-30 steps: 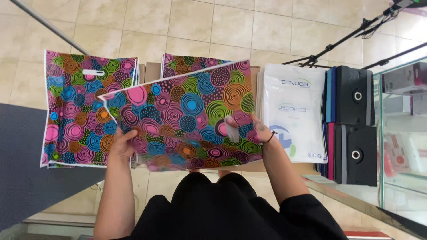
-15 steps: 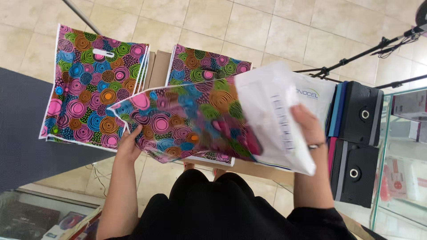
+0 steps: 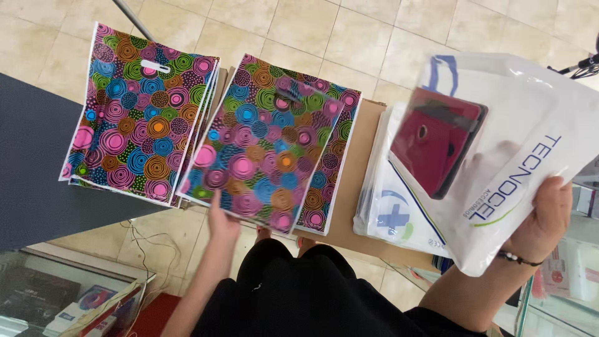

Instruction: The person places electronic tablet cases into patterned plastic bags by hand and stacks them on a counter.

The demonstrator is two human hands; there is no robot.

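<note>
A white pouch point(image 3: 499, 162) (a red case point(image 3: 437, 140) is seen inside) is gripped at its lower edge by the right hand point(image 3: 540, 215); a patterned bag point(image 3: 262, 140) is pinched by the left hand point(image 3: 221, 218). Bagging is judged in hand: the bag's mouth must be opened

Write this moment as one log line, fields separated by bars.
left hand: under colourful circle-patterned plastic bag | right hand: holds white plastic pouch with red case inside

Pretty cramped from my seat: patterned bag stacks point(image 3: 140, 112) hog the left, white packet pile point(image 3: 390, 209) blocks the right, only a cardboard strip point(image 3: 359, 181) between stays passable.
</note>
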